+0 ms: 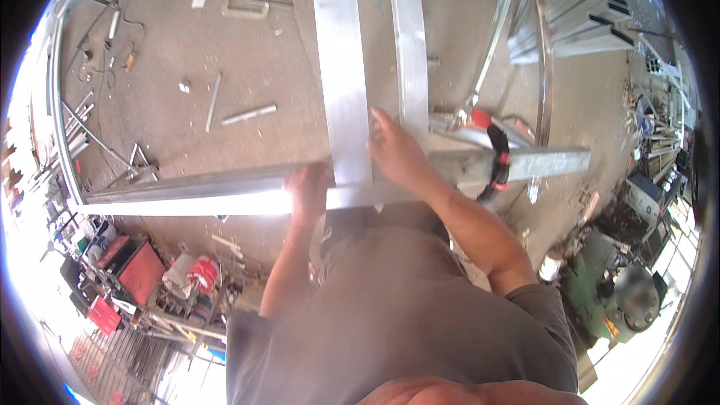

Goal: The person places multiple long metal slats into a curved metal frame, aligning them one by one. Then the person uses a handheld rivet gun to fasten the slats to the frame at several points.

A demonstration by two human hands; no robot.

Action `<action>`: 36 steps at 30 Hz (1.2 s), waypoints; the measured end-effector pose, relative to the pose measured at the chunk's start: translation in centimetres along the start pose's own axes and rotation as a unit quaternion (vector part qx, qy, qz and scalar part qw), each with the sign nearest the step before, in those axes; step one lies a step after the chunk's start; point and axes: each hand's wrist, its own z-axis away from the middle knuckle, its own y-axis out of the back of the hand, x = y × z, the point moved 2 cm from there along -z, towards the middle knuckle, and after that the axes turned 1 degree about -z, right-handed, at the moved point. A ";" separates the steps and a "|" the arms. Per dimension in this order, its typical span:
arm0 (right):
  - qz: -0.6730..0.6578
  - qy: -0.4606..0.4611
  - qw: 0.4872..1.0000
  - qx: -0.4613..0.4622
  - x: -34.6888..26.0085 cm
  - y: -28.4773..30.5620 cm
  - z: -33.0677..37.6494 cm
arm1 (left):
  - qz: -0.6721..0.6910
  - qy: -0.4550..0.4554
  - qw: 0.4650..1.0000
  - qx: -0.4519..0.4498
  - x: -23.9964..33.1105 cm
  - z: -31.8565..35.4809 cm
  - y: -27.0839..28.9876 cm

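Floor: grey concrete workshop floor (247,67), scattered with short metal offcuts and a pale C-shaped clamp (245,8).
Long bar: bright rectangular metal tube (187,187) lying crosswise in front of the person, glaring in the sun.
Upright bar: flat silver metal tube (341,67) running away from the person, its near end meeting the long bar at a corner joint.
Second bar: narrower silver tube (409,37) just beside it, parallel.
Clamp: red-and-black hand clamp (495,157) gripping the long bar, right of the joint.
Left hand (309,187): curled over the long bar's top edge at the joint; fingers hidden, grip depth unclear.
Right hand (394,151): fingers spread, pressing flat against the upright bar's right edge.
Judgement: square the joint best by pressing both faces flush and keeping pressure even.
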 end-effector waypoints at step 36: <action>-0.029 -0.032 0.999 -0.014 1.8 -3.1 -1.7 | -0.070 0.003 0.997 0.012 2.3 0.0 0.8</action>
